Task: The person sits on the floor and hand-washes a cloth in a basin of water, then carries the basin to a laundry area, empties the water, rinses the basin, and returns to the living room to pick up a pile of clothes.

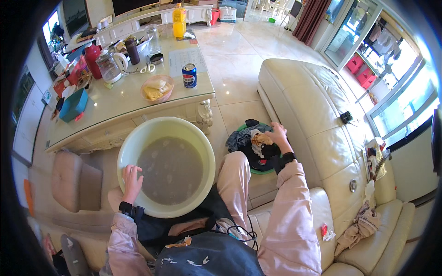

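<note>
A large pale plastic basin (209, 162) of cloudy grey water (171, 172) stands in front of me, at my lap. My left hand (132, 182) rests at the basin's left rim, fingers apart, reaching over its inner wall. To the right of my knee, a green basin (259, 171) on the floor is heaped with clothes (247, 138), some dark, some blue-grey, with a white piece. My right hand (278, 134) is over the heap's right side, beside a tan patterned cloth (261, 139); whether its fingers grip the cloth cannot be told. Both wrists wear black straps.
A glass-topped table (129, 100) ahead carries a blue soda can (189, 76), a pink basket (157, 89), a glass pitcher (110, 67) and scissors (148, 68). A cream leather sofa (293, 89) borders the right side. A brown stool (67, 181) stands left, and a black cable (253, 234) lies beside my lap.
</note>
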The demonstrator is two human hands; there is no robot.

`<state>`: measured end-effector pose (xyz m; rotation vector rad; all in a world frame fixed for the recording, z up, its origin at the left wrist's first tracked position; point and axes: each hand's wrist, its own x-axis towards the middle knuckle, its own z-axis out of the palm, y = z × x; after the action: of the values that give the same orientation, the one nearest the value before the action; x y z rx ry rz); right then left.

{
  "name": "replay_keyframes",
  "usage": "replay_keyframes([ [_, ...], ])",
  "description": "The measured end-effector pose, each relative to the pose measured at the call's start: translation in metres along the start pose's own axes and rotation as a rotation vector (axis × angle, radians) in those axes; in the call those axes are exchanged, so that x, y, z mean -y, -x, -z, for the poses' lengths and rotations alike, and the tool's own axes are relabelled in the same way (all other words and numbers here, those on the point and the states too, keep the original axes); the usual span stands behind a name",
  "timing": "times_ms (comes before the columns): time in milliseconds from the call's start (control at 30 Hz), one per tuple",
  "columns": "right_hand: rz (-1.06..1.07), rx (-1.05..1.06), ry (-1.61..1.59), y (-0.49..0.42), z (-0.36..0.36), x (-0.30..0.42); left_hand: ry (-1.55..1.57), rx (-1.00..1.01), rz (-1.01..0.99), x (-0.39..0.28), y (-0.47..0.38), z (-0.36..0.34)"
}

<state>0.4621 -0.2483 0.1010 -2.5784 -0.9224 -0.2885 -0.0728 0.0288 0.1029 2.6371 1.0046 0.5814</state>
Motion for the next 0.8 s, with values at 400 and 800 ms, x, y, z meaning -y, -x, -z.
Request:
replay_keyframes([
  [400, 0.287, 0.293, -0.314, 0.082, -0.041, 0.238, -0.208, -0.136, 0.200, 0.027, 0.007, 0.016],
  [800, 0.085, 0.404, -0.366, 0.086, -0.086, 0.230, 0.341, -0.088, 0.493, 0.083, 0.001, -0.010],
])
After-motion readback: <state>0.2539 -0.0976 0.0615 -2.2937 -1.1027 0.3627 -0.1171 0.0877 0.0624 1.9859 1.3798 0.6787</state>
